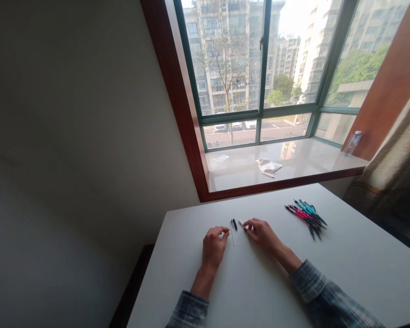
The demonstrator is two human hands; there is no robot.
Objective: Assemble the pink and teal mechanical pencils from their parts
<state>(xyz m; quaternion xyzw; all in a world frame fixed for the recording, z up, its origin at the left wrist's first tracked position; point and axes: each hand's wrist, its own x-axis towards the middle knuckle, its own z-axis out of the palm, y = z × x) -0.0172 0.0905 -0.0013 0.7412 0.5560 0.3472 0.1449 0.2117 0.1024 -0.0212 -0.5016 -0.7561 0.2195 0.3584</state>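
My left hand (pixel 214 246) rests on the white table (pixel 198 273) with its fingertips pinched together, and I see nothing between them. Just beyond those fingertips lies a thin white pen refill (pixel 232 233). Next to it is a short black pen part (pixel 234 224). My right hand (pixel 261 234) is shut on a dark pen barrel with a white end (pixel 242 225). To the right, a loose pile of pens with pink and teal barrels (pixel 305 217) lies on the table, out of reach of neither hand's fingers but not touching them.
The table's far edge runs below a window sill, which holds a crumpled white cloth (pixel 269 167), a small paper (pixel 221 158) and a plastic bottle (pixel 352 143). A curtain (pixel 392 164) hangs at the right, and a wall rises at the left.
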